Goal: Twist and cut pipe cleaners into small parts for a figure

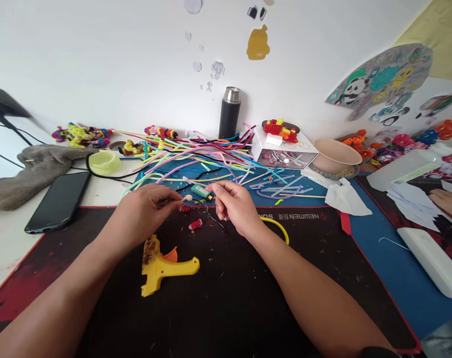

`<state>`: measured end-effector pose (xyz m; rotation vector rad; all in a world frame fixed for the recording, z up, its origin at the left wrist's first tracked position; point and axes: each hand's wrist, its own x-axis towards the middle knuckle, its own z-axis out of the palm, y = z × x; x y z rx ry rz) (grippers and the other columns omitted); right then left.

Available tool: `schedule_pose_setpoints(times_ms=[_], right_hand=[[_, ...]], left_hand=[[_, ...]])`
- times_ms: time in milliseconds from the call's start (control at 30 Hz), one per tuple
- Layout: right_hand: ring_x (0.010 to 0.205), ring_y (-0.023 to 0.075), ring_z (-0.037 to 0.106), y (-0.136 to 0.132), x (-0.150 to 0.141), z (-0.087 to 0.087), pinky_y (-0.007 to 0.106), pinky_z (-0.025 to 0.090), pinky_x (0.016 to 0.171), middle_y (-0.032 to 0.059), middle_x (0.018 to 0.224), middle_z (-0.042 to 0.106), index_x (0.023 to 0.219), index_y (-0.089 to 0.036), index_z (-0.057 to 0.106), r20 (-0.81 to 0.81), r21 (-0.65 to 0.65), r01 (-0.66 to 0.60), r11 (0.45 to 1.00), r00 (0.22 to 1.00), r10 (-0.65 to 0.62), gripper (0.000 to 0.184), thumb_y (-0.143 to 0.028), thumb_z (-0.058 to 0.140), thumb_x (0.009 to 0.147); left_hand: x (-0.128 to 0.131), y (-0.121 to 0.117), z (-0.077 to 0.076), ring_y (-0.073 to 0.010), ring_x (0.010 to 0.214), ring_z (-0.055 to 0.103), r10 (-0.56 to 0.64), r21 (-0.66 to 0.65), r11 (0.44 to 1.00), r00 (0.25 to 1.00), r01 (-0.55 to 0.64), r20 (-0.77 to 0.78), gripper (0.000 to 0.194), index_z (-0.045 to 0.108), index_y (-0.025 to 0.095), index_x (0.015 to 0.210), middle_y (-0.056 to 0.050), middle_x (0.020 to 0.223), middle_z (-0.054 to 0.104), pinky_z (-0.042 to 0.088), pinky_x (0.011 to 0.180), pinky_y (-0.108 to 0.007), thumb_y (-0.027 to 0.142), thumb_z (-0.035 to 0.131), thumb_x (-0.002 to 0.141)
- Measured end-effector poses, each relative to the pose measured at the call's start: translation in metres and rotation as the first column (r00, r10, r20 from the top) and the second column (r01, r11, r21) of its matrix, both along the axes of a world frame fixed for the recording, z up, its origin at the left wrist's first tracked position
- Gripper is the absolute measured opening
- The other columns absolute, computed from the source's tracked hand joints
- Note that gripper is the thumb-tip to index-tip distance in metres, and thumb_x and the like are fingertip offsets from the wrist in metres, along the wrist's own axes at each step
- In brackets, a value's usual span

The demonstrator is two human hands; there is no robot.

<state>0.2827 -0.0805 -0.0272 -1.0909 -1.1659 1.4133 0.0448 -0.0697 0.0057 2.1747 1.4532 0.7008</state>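
Note:
My left hand (146, 214) is closed in a pinch, with a small beige ball (188, 198) on a thin stem at its fingertips. To its right, my right hand (236, 206) has its fingers curled together; whatever they may hold is hidden. Between the hands lies a small green box (200, 191). A short red-and-white fuzzy piece (195, 224) rests on the dark mat just below, and a red fuzzy bit (184, 209) sits beside my left fingertips. Nearer to me, a yellow glue gun (166, 267) with an orange trigger lies on its side under my left hand.
Many coloured pipe cleaners (196, 159) spread along the back, before a black thermos (229, 113). A phone (58, 201) lies at left. A white box (281, 149), a beige bowl (337, 158) and a white device (430, 262) are at right. Another person's hand (449, 201) shows at the right edge.

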Motion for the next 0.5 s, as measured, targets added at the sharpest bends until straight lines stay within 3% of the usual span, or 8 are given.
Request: schedule_pose_setpoints(times_ms=[200,500], right_hand=[[0.042,0.0101,0.051,0.0006,-0.0030,-0.0078,0.023,0.037,0.045,-0.0090,0.052,0.055,0.109,-0.018,0.072,0.100,0.042,-0.070,0.997,0.993,0.065,0.035,-0.052,0.070,0.098],[0.045,0.0114,0.055,-0.0058,-0.0058,-0.0050,0.026,0.039,0.049,-0.0087,0.058,0.057,0.120,-0.022,0.074,0.233,0.114,-0.171,0.979,0.962,0.141,0.024,-0.037,0.069,0.102]], left_hand=[[0.0035,-0.0055,0.0054,-0.0253,0.084,0.072,-0.009,0.035,0.999,1.000,0.008,0.025,0.026,0.081,0.028,0.088,-0.004,0.091,0.081,0.053,0.081,-0.034,0.048,0.066,0.092],[0.0041,-0.0054,-0.0014,-0.0245,0.085,0.073,-0.131,0.116,0.985,0.991,0.129,0.009,0.024,0.080,0.028,0.090,-0.002,0.087,0.081,0.053,0.081,-0.035,0.041,0.062,0.097]])
